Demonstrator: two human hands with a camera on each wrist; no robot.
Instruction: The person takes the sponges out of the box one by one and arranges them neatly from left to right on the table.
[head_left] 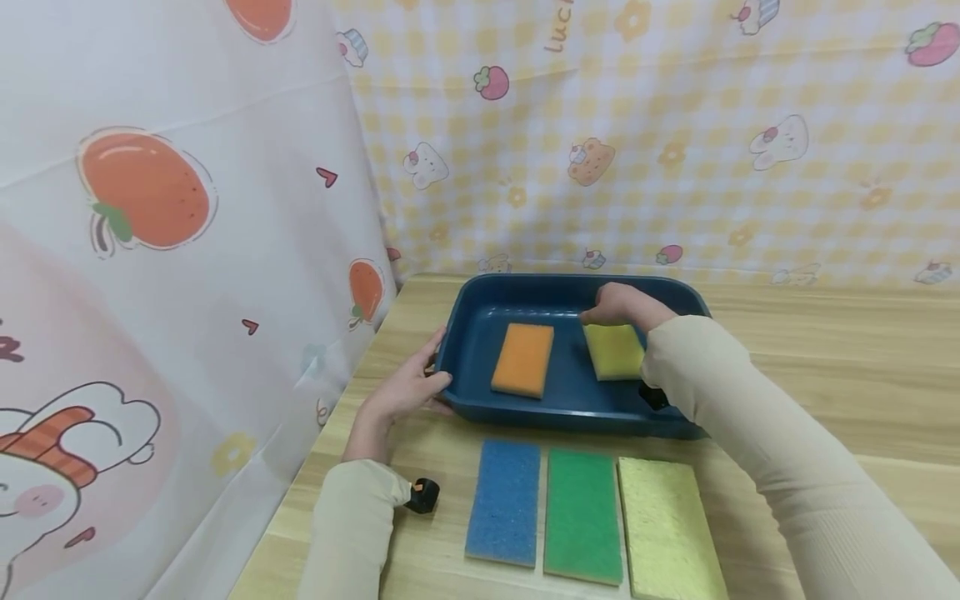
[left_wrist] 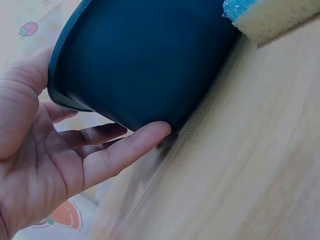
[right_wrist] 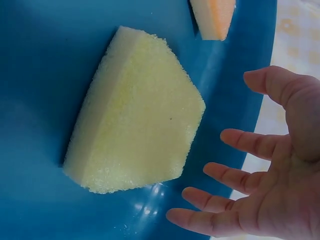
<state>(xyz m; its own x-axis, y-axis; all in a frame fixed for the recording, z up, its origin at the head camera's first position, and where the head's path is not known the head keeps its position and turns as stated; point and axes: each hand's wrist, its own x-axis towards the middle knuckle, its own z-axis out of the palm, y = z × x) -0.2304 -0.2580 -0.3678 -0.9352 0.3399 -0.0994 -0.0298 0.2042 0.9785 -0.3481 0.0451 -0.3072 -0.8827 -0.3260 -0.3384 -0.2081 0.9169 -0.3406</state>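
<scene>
A dark blue rectangular tub stands on the table. My left hand holds its left end, the thumb at the rim and the other fingers against the outer wall, as the left wrist view shows. Inside the tub lie an orange sponge on the left and a yellow sponge on the right. In the right wrist view, my right hand has its fingers spread beside the yellow sponge, apart from it, with nothing between them. The back of that hand faces the head camera.
In front of the tub, three scouring sponges lie side by side on the wooden table: blue, green and pale yellow. Patterned cloths hang behind and to the left.
</scene>
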